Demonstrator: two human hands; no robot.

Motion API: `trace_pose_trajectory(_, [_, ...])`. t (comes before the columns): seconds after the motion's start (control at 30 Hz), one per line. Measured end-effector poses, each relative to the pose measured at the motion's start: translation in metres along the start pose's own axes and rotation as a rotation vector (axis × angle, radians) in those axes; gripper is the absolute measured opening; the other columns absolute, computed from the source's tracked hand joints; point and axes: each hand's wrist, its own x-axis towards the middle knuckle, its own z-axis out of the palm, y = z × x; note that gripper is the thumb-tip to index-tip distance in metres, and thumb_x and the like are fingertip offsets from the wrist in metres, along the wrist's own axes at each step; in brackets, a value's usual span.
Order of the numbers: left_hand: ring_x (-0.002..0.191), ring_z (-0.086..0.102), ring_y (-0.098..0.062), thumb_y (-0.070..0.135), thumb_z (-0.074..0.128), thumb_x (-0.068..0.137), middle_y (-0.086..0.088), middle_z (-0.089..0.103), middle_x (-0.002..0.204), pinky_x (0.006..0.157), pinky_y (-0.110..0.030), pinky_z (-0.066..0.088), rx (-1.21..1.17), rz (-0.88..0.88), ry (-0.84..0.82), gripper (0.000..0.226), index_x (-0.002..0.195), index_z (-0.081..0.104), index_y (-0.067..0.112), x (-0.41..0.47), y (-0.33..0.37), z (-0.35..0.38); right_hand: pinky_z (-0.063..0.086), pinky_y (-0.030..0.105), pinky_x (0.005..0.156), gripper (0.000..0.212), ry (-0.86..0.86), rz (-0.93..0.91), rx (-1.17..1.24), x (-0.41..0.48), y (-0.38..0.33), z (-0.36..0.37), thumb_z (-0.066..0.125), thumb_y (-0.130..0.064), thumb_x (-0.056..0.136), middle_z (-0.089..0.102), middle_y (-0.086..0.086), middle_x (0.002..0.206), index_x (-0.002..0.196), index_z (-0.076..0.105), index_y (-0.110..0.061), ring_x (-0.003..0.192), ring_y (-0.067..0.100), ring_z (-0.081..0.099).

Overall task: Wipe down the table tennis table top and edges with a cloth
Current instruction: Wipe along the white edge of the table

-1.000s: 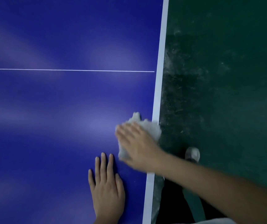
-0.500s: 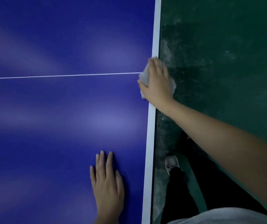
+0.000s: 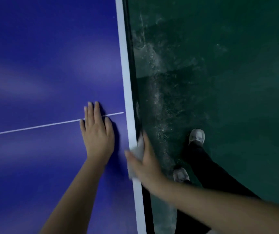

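Right hand (image 3: 148, 163) clamped over the white cloth (image 3: 137, 153), grip holding it wrapped on the bench's right edge, fingers down the side face. Further in, left hand (image 3: 97, 134) flat and empty on the blue bench (image 3: 42, 65), braced across the thin centre line (image 3: 34, 127). Best kept folded over the white border (image 3: 124, 73) (top and side together), drawn with steady pressure.

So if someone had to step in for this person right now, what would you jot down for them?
Left hand: flat on the blue table, palm down across the thin white centre line, holding nothing.
Right hand: pressing the white cloth over the table's white edge stripe, fingers draped down the side. The hand is blurred.
Done: cannot tell which parts are already clean.
Left: probably carry on along the edge, then the top.
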Motion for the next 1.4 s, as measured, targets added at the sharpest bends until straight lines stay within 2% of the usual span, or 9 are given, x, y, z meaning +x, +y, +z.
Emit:
trace_pose_trajectory(0.2, [0.145,0.009,-0.021,0.019,0.030,0.099,-0.008,0.015,0.157,0.114,-0.041,0.006,0.008,-0.037,0.034,0.050,0.148,0.020,0.011,0.115,0.032,0.005,0.036,0.029,0.103,0.077,0.029,-0.007,-0.013,0.223,-0.126,-0.013,0.063,-0.028,0.089,0.041,0.010,0.145,0.150,0.017,-0.012,0.128,0.025,0.045])
trace_pose_trajectory(0.37, [0.145,0.004,-0.019,0.024,0.026,0.100,-0.006,0.009,0.158,0.115,-0.041,0.003,0.031,-0.054,0.002,0.051,0.150,0.015,0.015,0.203,0.053,0.005,0.041,0.037,0.100,0.062,0.096,-0.085,0.021,0.219,-0.130,-0.015,0.065,-0.021,0.088,0.048,0.014,0.134,0.139,0.034,-0.006,0.119,0.030,0.050])
trace_pose_trajectory(0.5, [0.145,-0.001,-0.015,0.028,0.020,0.101,-0.001,0.004,0.159,0.115,-0.040,-0.001,0.017,-0.119,-0.011,0.052,0.151,0.009,0.019,0.261,0.069,0.007,0.022,0.034,0.117,0.086,-0.129,0.000,-0.041,0.097,-0.062,-0.018,0.058,-0.037,0.092,0.002,-0.017,0.157,0.149,-0.006,-0.029,0.144,0.007,0.014])
trace_pose_trajectory(0.63, [0.145,-0.002,-0.014,0.030,0.020,0.100,0.002,0.003,0.159,0.116,-0.041,-0.002,0.026,-0.149,0.001,0.052,0.150,0.008,0.023,0.285,0.075,0.009,-0.003,0.017,0.115,0.099,-0.301,0.318,-0.194,0.084,-0.044,-0.014,0.056,-0.029,0.093,-0.019,-0.004,0.156,0.138,-0.031,-0.007,0.145,0.010,-0.010])
trace_pose_trajectory(0.8, [0.145,0.000,-0.013,0.027,0.025,0.100,0.003,0.006,0.158,0.116,-0.039,-0.001,0.000,-0.154,0.014,0.051,0.150,0.013,0.024,0.283,0.072,0.009,0.012,0.031,0.119,0.085,-0.089,0.083,0.012,0.134,-0.089,-0.020,0.062,-0.039,0.088,-0.003,-0.024,0.153,0.141,-0.005,-0.044,0.144,0.000,0.004])
trace_pose_trajectory(0.93, [0.145,0.001,-0.013,0.026,0.026,0.100,0.003,0.007,0.158,0.115,-0.040,0.000,0.015,-0.158,0.025,0.051,0.150,0.014,0.023,0.283,0.073,0.009,0.032,0.034,0.110,0.069,-0.019,-0.001,0.008,0.265,-0.151,-0.020,0.063,-0.030,0.089,0.038,0.004,0.147,0.146,0.027,-0.019,0.132,0.018,0.039])
trace_pose_trajectory(1.0, [0.145,0.001,-0.013,0.025,0.027,0.100,0.003,0.008,0.158,0.115,-0.040,0.000,0.015,-0.160,0.029,0.051,0.150,0.014,0.024,0.284,0.073,0.009,0.043,0.039,0.099,0.029,0.029,-0.039,0.048,0.329,-0.188,-0.021,0.065,-0.023,0.088,0.056,0.009,0.110,0.111,0.047,-0.020,0.104,0.022,0.055])
trace_pose_trajectory(1.23, [0.145,0.000,-0.013,0.025,0.026,0.100,0.003,0.007,0.158,0.116,-0.040,0.000,0.023,-0.164,0.023,0.051,0.150,0.013,0.024,0.281,0.075,0.011,0.047,0.024,0.072,0.034,0.062,-0.054,0.067,0.408,-0.235,-0.027,0.059,-0.024,0.091,0.059,0.006,0.097,0.120,0.049,-0.009,0.073,0.006,0.054])
trace_pose_trajectory(1.4, [0.145,0.000,-0.013,0.025,0.026,0.100,0.003,0.006,0.158,0.116,-0.040,-0.001,0.024,-0.161,0.021,0.052,0.150,0.012,0.024,0.281,0.075,0.010,0.042,0.025,0.083,0.037,0.090,-0.075,0.094,0.382,-0.210,-0.021,0.060,-0.021,0.090,0.057,0.003,0.098,0.121,0.045,-0.009,0.091,0.020,0.058])
